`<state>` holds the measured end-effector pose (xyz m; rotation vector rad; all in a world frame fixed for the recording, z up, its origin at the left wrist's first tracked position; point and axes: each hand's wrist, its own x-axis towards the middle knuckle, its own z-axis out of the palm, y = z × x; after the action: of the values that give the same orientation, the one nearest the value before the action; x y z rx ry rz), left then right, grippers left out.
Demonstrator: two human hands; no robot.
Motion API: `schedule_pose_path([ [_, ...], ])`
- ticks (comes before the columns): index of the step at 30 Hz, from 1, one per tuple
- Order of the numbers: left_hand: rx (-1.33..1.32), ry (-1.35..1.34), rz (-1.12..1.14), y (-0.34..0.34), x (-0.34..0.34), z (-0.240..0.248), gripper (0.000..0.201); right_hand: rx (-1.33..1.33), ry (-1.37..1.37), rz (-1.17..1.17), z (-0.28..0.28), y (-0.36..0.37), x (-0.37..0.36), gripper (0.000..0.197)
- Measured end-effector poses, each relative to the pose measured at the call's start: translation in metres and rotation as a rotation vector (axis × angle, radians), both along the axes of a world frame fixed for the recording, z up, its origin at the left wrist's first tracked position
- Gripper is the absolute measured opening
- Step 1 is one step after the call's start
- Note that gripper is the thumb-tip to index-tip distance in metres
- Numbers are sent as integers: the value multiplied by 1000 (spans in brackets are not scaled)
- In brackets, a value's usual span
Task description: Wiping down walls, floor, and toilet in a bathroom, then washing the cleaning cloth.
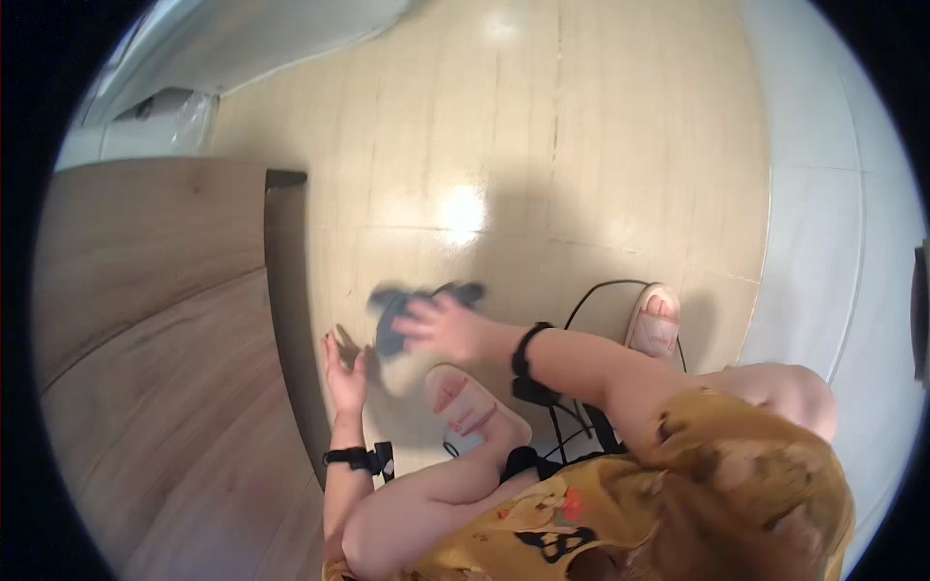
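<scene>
A dark blue-grey cloth (390,334), smeared by motion, is low over the tiled floor in front of my feet; I cannot tell whether all of it touches the floor. My right hand (441,327) is on the cloth, its blurred fingers across the near side and part of the cloth showing beyond the hand. My left hand (344,373) is beside the base of the wooden cabinet, palm partly turned up, fingers apart and holding nothing. Black straps with small devices circle both wrists.
The wooden cabinet (155,320) stands close on my left, with a dark recessed base. Pink slippers (469,405) are on my feet. A black cable (591,289) loops by the right slipper. White tiled wall (819,232) runs along the right; a pale curved fixture (252,44) is far left.
</scene>
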<state>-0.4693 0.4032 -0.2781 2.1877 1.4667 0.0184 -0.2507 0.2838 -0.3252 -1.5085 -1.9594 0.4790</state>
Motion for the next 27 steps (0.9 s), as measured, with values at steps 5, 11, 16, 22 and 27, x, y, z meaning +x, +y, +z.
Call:
schedule_pose_path([
  [5, -50, 64, -32, 2, -23, -14, 69, -49, -337, 17, -5, 17, 94, 28],
  [11, -85, 235, 50, 2, -97, -51, 69, -208, -400, -1241, -40, -114, 254, 45],
  [16, -135, 361, 159, 10, -32, -41, 70, -122, -277, -999, -40, -103, 220, 32],
  [22, -285, 351, -280, 26, 32, 10, 76, 62, -304, -38, -31, -5, 146, 34],
  [27, -245, 525, -651, 63, 100, 41, 89, -80, -340, -635, -29, -13, 291, 34],
])
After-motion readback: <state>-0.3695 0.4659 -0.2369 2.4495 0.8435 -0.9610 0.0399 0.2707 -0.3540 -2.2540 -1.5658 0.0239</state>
